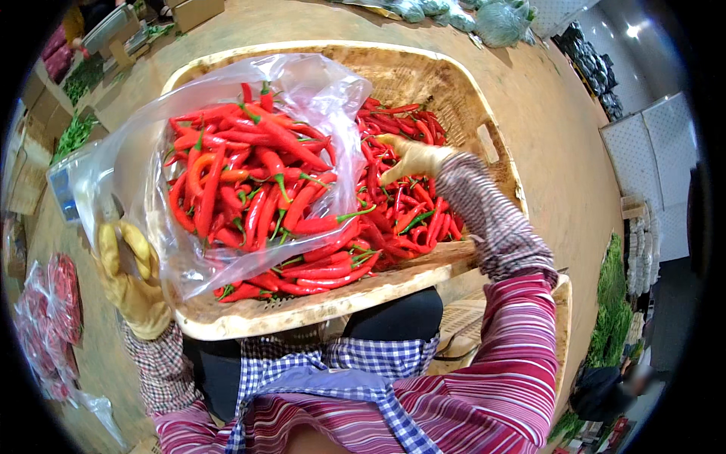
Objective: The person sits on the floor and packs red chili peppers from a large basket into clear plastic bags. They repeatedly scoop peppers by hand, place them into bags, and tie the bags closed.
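Note:
A large yellowish plastic crate [249, 327] stands in front of me, full of red chili peppers [408, 204] with green stems. Inside its left part lies a clear plastic bag [128, 166], spread wide and heaped with longer red chili peppers [283, 144]. My left hand [132, 280], in a yellow rubber glove, is curled at the crate's left side and grips the bag's edge. Over the loose peppers on the right, my right hand [416, 159] reaches in, also gloved. Its fingers are apart, with the tips among the peppers, and nothing shows lifted in it.
Filled clear bags of red peppers [57, 318] lie on the floor at left, near a blue-and-white device [64, 189]. Bagged greens [503, 23] sit at the far side. Green bundles [609, 303] line the right, where another person [601, 393] is. A second crate [561, 325] is beside my right arm.

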